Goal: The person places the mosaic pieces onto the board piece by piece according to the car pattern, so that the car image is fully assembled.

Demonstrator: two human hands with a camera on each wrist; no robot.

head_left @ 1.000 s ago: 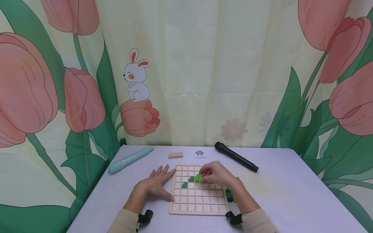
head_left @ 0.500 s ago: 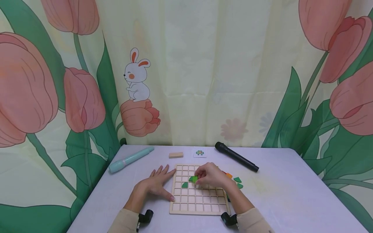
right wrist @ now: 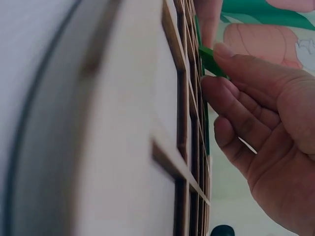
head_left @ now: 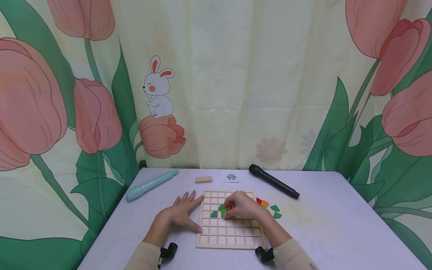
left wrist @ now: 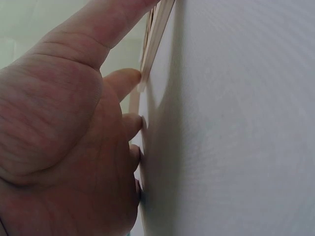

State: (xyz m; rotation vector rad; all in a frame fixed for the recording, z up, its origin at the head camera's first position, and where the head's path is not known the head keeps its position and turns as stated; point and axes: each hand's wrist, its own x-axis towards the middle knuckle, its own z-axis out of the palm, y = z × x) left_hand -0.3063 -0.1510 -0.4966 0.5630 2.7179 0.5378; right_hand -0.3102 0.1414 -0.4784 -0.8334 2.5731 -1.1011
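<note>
A wooden grid board (head_left: 233,242) with square cells lies on the table. My left hand (head_left: 182,212) is spread along its left side, thumb and index finger touching the frame; the left wrist view shows the fingertips down on the tabletop. Over the board's middle, my right hand (head_left: 243,206) pinches a bright green tile (head_left: 223,213) between thumb and fingers. In the right wrist view this green tile (right wrist: 212,61) is tilted, one edge at the grid. Two dark green quarter-round tiles, one at the left (head_left: 214,214) and one farther back (head_left: 221,207), sit in cells; the fingers hide nearby cells.
Right of the board lie a red tile (head_left: 258,200), an orange tile (head_left: 264,204) and dark green tiles (head_left: 275,207). Farther back are a teal tube-shaped object (head_left: 152,185), a wooden block (head_left: 203,180), a pattern card (head_left: 231,176) and a black microphone (head_left: 274,181).
My right hand has moved left and slightly nearer across the board with the green tile, uncovering the red and orange tiles. My left hand has stayed in place.
</note>
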